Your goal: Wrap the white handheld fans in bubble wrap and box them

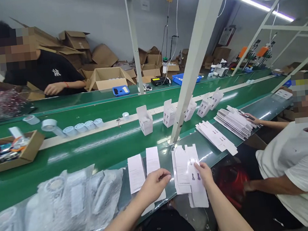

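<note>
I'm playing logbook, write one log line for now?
left hand: near white carton; right hand: touching flat printed carton; open cartons: upright

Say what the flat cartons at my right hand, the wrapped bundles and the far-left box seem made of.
Flat cartons: probably thin card, smooth white; straight edges and print suggest it.
Wrapped bundles: apparently plastic film outside, shiny; it looks crinkled and translucent.
Far-left box: likely cardboard, matte; plain brown, thin walls.

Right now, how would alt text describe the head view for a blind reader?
A person's right hand touches a flat white carton at a workbench's edge; the left hand, apparently empty, is near other cartons. Bagged items lie at left; open boxes stand farther back.
</note>
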Action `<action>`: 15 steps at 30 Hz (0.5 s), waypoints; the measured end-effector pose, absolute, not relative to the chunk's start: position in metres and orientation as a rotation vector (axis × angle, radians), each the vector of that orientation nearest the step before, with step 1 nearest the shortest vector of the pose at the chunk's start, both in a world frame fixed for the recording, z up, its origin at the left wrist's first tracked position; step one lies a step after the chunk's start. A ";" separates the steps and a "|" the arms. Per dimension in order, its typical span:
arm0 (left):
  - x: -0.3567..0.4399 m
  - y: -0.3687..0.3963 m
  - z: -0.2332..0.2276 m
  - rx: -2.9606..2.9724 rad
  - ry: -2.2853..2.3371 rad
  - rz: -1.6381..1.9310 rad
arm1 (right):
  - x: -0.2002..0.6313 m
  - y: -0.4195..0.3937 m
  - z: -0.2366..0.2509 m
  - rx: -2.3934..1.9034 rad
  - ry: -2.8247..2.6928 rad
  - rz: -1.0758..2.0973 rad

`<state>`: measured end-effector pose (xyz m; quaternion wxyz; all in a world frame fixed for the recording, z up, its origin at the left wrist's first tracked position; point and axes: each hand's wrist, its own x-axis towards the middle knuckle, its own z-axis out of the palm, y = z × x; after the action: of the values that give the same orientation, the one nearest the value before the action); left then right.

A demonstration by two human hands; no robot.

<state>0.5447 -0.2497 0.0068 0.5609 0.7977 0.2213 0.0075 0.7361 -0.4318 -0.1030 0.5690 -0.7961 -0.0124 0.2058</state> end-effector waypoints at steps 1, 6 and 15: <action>0.539 -0.249 0.007 1.918 0.514 0.059 | 0.731 -0.432 -0.095 -1.855 -0.048 0.482; 0.533 -0.244 0.030 2.277 0.204 0.525 | 0.673 -0.434 -0.026 -1.778 -0.285 0.585; 0.488 -0.233 0.057 2.629 0.376 0.154 | 0.548 -0.417 0.013 -1.736 -0.446 0.712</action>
<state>0.4879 -0.2327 0.0565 0.2384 0.9598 0.1372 0.0561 0.5480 -0.4171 0.0130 0.5701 -0.7395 -0.1899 0.3033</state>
